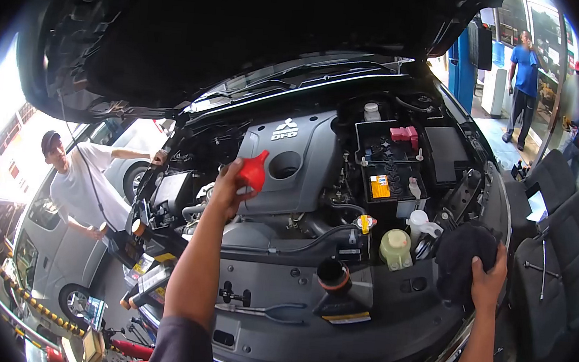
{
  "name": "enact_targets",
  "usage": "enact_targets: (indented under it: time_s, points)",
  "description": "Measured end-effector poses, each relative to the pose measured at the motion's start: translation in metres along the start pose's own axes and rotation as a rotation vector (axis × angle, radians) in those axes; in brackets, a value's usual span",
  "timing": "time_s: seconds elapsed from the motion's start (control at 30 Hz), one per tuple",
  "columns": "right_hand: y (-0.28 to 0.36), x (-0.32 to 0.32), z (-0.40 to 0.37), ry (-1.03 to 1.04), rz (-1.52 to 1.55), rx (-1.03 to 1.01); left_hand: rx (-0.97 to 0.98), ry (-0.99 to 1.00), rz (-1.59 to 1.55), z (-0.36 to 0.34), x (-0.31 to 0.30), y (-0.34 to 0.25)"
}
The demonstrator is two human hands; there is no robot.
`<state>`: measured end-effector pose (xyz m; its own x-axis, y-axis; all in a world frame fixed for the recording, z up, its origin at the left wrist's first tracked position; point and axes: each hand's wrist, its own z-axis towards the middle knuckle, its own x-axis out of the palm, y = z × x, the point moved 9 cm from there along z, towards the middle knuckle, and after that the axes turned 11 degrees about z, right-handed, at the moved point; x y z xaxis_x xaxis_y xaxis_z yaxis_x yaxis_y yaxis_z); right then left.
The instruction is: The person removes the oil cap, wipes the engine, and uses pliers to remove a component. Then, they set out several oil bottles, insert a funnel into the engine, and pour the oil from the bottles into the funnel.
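Observation:
My left hand [230,188] is closed round a red funnel [254,170], held over the grey engine cover [293,140] beside its round opening. At the right, my right hand [489,275] grips a dark cloth [461,259] above the front right corner of the engine bay. Left of the cloth are a pale green-capped reservoir [396,247] and a white reservoir [419,222]. An open dark bottle [334,275] and pliers [269,311] lie or stand on the front panel [372,344].
The raised hood [199,31] spans overhead. A person in a white shirt [89,179] leans at the left fender. Two people stand at the back right, one in blue [526,70]. Car seats [555,263] stand at the right. A battery [388,175] sits inside the bay.

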<state>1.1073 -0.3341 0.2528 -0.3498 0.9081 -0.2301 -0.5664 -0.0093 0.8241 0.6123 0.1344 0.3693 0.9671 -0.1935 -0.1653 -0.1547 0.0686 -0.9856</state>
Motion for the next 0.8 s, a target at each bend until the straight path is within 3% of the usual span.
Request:
enact_targets:
  time_s: [0.1,0.2,0.43,0.6,0.63,0.7,0.8]
  points:
    - [0.004,-0.001,-0.002,-0.017,0.023,0.027,0.326,-0.138,0.693,0.091,0.003,0.003]
    - [0.003,-0.003,-0.004,-0.037,-0.033,0.015,0.45,-0.01,1.18,0.103,0.052,-0.027]
    - [-0.001,-0.004,-0.006,-0.021,-0.06,0.078,0.365,0.126,1.532,0.146,0.089,-0.003]
    - [-0.002,-0.008,-0.012,-0.109,-0.103,0.013,0.462,0.14,1.577,0.151,0.103,0.018]
    - [0.013,-0.004,-0.008,-0.067,-0.112,0.034,0.371,0.215,1.596,0.152,0.105,0.027]
    - [0.015,-0.004,-0.012,-0.106,-0.188,-0.024,0.375,0.223,1.632,0.162,0.105,0.043]
    - [0.048,-0.003,-0.001,-0.073,-0.078,-0.051,0.522,0.172,1.536,0.14,0.114,0.038]
